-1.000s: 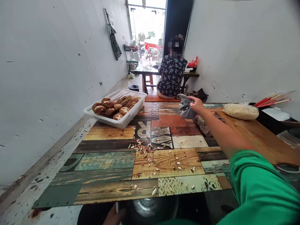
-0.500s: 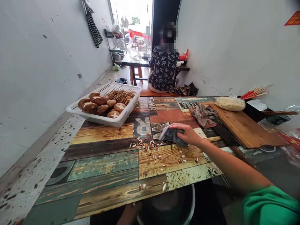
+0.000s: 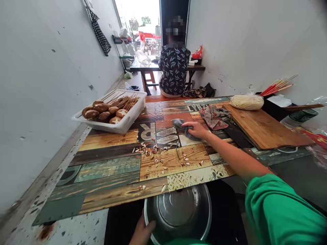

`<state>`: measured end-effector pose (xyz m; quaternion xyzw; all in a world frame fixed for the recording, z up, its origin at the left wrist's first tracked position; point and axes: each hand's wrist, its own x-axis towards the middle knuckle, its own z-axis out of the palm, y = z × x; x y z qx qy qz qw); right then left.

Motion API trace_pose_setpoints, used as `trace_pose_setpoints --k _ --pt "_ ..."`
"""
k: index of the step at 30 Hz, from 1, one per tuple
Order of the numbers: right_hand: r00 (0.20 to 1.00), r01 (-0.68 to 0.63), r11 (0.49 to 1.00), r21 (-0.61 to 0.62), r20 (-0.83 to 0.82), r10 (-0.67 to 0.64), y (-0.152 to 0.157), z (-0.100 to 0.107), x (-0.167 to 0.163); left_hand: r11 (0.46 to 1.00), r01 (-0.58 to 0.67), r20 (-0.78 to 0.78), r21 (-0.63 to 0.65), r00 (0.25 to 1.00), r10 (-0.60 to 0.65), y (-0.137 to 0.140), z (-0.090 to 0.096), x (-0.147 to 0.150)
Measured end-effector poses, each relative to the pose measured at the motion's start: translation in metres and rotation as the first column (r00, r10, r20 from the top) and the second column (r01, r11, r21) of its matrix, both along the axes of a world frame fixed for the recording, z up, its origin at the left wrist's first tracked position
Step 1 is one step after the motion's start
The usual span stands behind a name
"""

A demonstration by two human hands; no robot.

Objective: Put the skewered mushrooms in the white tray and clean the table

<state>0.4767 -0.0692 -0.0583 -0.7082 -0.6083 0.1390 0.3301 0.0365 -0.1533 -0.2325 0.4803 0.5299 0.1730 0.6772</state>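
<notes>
Your right hand [image 3: 198,129] presses a crumpled grey cloth [image 3: 183,127] flat on the patterned tabletop [image 3: 107,166], just beyond a loose scatter of pale and reddish trimmings [image 3: 163,157]. Your left hand [image 3: 141,233] grips the near rim of a round, shiny steel bowl [image 3: 178,212], held mouth-up just below the tabletop's near edge.

Tray of skewered mushrooms [image 3: 110,110] at table [image 3: 107,170] far left corner. Scraps [image 3: 163,158] scattered mid-table toward near edge. Right hand [image 3: 196,129] on rag [image 3: 182,126] at table centre, just behind the scraps. Second cloth [image 3: 214,115] right of it, near far edge. Cutting board [image 3: 263,127] along right edge; bagged noodles [image 3: 246,101] on its far end. Metal bowl [image 3: 178,212] below near edge, left hand [image 3: 141,231] on its left rim. Seated person [image 3: 174,69] beyond far edge.
</notes>
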Motion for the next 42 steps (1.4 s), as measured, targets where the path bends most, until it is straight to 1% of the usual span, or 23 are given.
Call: trace_pose_setpoints --k 2,4,5,7,8,10,11,13,16,18,20,23,25,27,30,32,33,35,36,37,38,40,42 --pt "0.979 -0.188 0.981 0.052 -0.065 0.191 -0.017 0.002 -0.031 0.998 -0.053 -0.018 0.022 0.998 0.053 -0.007 0.008 0.001" --pt "0.958 -0.246 0.958 0.147 -0.111 0.263 -0.04 0.01 -0.045 0.998 -0.065 -0.048 0.012 0.997 0.065 -0.012 0.018 0.001" --pt "0.964 -0.203 0.958 0.204 -0.129 0.232 -0.053 0.016 -0.042 0.999 -0.054 -0.06 -0.01 0.997 0.053 -0.014 0.024 0.001" --pt "0.985 0.004 0.963 0.268 -0.167 0.042 -0.077 0.022 -0.021 0.998 -0.039 -0.065 -0.049 0.997 0.036 -0.018 0.036 0.001" --pt "0.98 0.127 0.961 0.247 -0.181 -0.083 -0.088 0.022 -0.005 0.997 -0.032 -0.067 -0.065 0.997 0.028 -0.02 0.041 0.001" --pt "0.949 0.301 0.945 0.131 -0.138 -0.283 -0.105 0.013 0.024 0.996 -0.041 -0.067 -0.081 0.997 0.035 -0.023 0.049 0.001" --pt "0.939 0.342 0.933 0.11 -0.086 -0.334 -0.111 0.006 0.033 0.995 -0.048 -0.066 -0.082 0.997 0.043 -0.024 0.052 0.002" --pt "0.939 0.34 0.932 0.123 0.009 -0.343 -0.12 -0.01 0.033 0.995 -0.049 -0.066 -0.082 0.997 0.044 -0.026 0.055 0.003" --pt "0.981 0.167 0.971 0.174 0.066 -0.181 -0.13 -0.027 -0.014 0.998 -0.042 -0.059 -0.05 0.998 0.039 -0.027 0.057 0.007" --pt "0.997 0.033 0.979 0.2 0.06 -0.046 -0.138 -0.032 -0.065 0.999 -0.052 -0.035 -0.014 0.998 0.051 -0.028 0.057 0.009" --pt "0.998 -0.057 0.968 0.245 0.034 0.051 -0.146 -0.034 -0.122 0.998 -0.068 -0.016 0.006 0.998 0.069 -0.029 0.058 0.008" --pt "0.99 -0.101 0.947 0.305 -0.06 0.125 -0.155 -0.032 -0.194 0.998 -0.059 -0.013 -0.004 0.998 0.059 -0.034 0.062 -0.002" --pt "0.981 -0.066 0.944 0.324 -0.153 0.122 -0.156 -0.024 -0.218 0.998 -0.054 -0.031 -0.011 0.998 0.054 -0.037 0.068 -0.014" --pt "0.97 0.002 0.943 0.333 -0.229 0.079 -0.151 -0.012 -0.214 0.999 -0.049 -0.074 -0.016 0.996 0.048 -0.039 0.076 -0.028" --pt "0.967 0.157 0.938 0.309 -0.242 -0.082 -0.123 0.007 -0.156 0.999 -0.052 -0.156 -0.006 0.986 0.051 -0.039 0.088 -0.046" --pt "0.933 0.341 0.914 0.221 -0.194 -0.302 -0.092 0.013 -0.103 0.998 -0.065 -0.196 -0.006 0.979 0.063 -0.038 0.095 -0.054" --pt "0.891 0.449 0.88 0.153 -0.155 -0.427 -0.073 0.014 -0.079 0.997 -0.079 -0.207 -0.016 0.976 0.074 -0.037 0.098 -0.056" --pt "0.822 0.57 0.822 0.002 0.009 -0.57 -0.036 0.011 -0.046 0.993 -0.109 -0.219 -0.04 0.971 0.097 -0.035 0.103 -0.057" --pt "0.813 0.579 0.814 -0.043 0.097 -0.574 -0.019 0.008 -0.039 0.992 -0.118 -0.224 -0.049 0.969 0.105 -0.035 0.106 -0.057" --pt "0.828 0.55 0.832 -0.068 0.171 -0.533 -0.004 0.004 -0.039 0.992 -0.116 -0.22 -0.054 0.97 0.101 -0.035 0.108 -0.056" --pt "0.859 0.488 0.87 -0.072 0.22 -0.463 0.007 0.001 -0.043 0.993 -0.108 -0.215 -0.052 0.972 0.095 -0.034 0.111 -0.054" --pt "0.932 0.283 0.958 -0.051 0.249 -0.262 0.018 -0.007 -0.064 0.995 -0.093 -0.207 -0.048 0.975 0.081 -0.033 0.116 -0.05" --pt "0.972 0.053 0.999 -0.001 0.228 -0.052 0.01 -0.014 -0.093 0.994 -0.095 -0.194 -0.048 0.977 0.084 -0.032 0.121 -0.046"
